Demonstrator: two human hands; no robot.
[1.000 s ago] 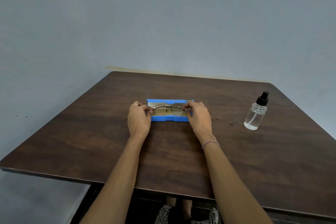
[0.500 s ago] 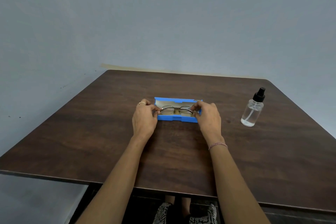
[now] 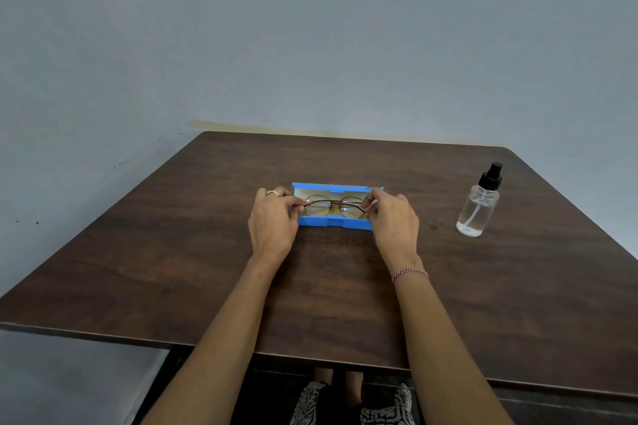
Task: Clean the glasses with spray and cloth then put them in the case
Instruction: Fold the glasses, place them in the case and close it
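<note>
Glasses: We see the glasses (image 3: pixel 333 207) at the middle of the bench (image 3: pixel 207 252), in the mouth of the open case (image 3: pixel 331 222). The thin metal frame has round lenses, and a temple arm is folded across them. We cannot tell whether they rest on the lining or hang just above it.

Case: It is blue with a pale lining and lies with its long side running from 9 to 3 o'clock. The lid stands up along the 12 o'clock side, and the low front wall faces 6 o'clock.

Left hand: We find the left hand (image 3: pixel 274 222) at the 9 o'clock end of the case, thumb and fingertips pinched on that end of the frame. A ring (image 3: pixel 272 192) shows on one finger.

Right hand: The right hand (image 3: pixel 392 222) sits at the 3 o'clock end, thumb and fingertips closed on the other end of the frame. A bracelet (image 3: pixel 409 273) circles the wrist.

Spray bottle: We see the spray bottle (image 3: pixel 478 207), clear with a black pump top, standing upright at 3 o'clock from the case. It is well apart from the case and untouched.

Bench: It has a dark wood grain, and its 12 o'clock edge meets a grey-blue wall (image 3: pixel 310 28).

Below: At 6 o'clock, under the near edge, we make out a black-and-white patterned garment (image 3: pixel 386 407).
</note>
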